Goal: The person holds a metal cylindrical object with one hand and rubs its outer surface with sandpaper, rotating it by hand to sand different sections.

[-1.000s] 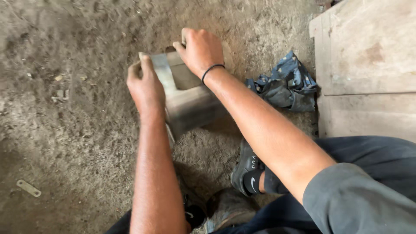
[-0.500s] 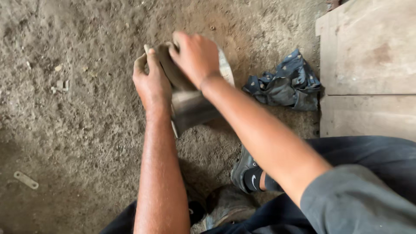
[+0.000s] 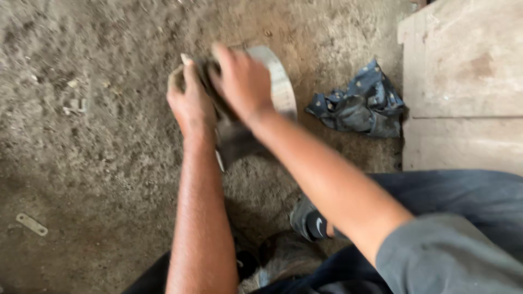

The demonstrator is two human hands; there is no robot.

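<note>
- Closest to the camera, at the bottom right, your grey sleeve [image 3: 452,256] covers your right upper arm, and dark blue trousers [image 3: 463,190] stretch across your leg beside it.
- Below your arms, a dark shoe [image 3: 311,220] rests on the dirt floor [image 3: 98,163], partly hidden by your right forearm.
- Down at the lower left, well apart from your hands, a small flat metal strip [image 3: 31,224] lies on the dirt.
- Both bare forearms reach forward and away from you, meeting near the upper middle of the view.
- Your left hand [image 3: 190,100] has its fingers curled closed around the left edge of a curved grey metal piece [image 3: 280,81], which stands on the dirt floor just beyond your feet.
- Your right hand [image 3: 242,81] lies over the top of the same piece; it is blurred, and you cannot tell from this view whether its fingers grip or only press on it.
- Right of the metal piece, near but not touching, a crumpled dark blue cloth [image 3: 359,106] sits on the dirt.
- Farthest right, pale wooden boards [image 3: 463,76] form a raised platform edge just beside the cloth.
</note>
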